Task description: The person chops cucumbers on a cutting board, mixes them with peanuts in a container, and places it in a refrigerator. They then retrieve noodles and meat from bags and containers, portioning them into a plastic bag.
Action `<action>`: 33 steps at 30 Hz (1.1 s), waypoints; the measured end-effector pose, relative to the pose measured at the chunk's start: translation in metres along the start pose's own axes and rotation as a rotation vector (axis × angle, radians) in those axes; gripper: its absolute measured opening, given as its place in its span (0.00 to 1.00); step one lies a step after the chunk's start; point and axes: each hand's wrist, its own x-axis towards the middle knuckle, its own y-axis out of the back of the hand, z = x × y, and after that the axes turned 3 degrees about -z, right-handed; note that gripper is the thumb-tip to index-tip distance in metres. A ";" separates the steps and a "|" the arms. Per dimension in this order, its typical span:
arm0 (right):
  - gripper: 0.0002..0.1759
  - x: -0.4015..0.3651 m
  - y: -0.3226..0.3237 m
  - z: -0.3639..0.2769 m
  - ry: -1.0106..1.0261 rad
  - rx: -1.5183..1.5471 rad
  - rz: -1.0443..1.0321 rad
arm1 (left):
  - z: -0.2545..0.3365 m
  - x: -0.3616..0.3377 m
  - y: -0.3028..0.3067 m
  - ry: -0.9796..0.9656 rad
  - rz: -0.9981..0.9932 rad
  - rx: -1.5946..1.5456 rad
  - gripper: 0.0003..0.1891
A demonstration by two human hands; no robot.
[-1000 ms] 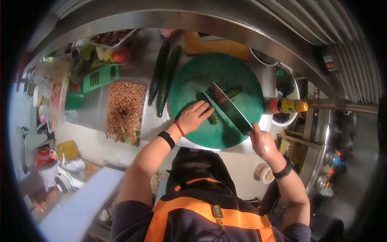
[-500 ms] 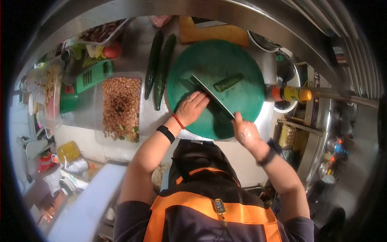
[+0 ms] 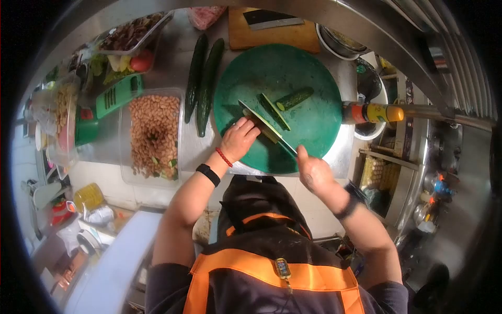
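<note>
the bare steel counter (image 3: 175, 57) runs across in front of you. on it sits the round green plastic chopping board (image 3: 308, 125), right under your hands. to its left stands the clear plastic tub of brown peanuts (image 3: 151, 133). between tub and board lie two whole dark green cucumbers (image 3: 201, 86), side by side and close together. behind the green board is a tan wooden board (image 3: 293, 39) with a dark cleaver (image 3: 272, 18) lying flat on it. just beside the green board's right edge is a bottle with a yellow label and red neck (image 3: 374, 112).

your right hand (image 3: 312, 171) is clenched round the handle of the steel-bladed knife (image 3: 282, 144), thumb laid along it. the blade runs up and to the left across the board. your left hand (image 3: 238, 138) rests on the near-left part of the board, fingers curled down and pressing on the long cut cucumber length (image 3: 256, 119). that length lies right against the blade, pale face showing. just beyond the blade lies a thin cucumber strip (image 3: 274, 111). beyond that is a short dark cucumber stub (image 3: 295, 98), touched by neither hand.
</note>
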 end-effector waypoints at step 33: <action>0.15 -0.017 0.116 0.090 -0.014 0.389 0.462 | 0.029 0.156 -0.056 0.128 -0.197 -0.063 0.12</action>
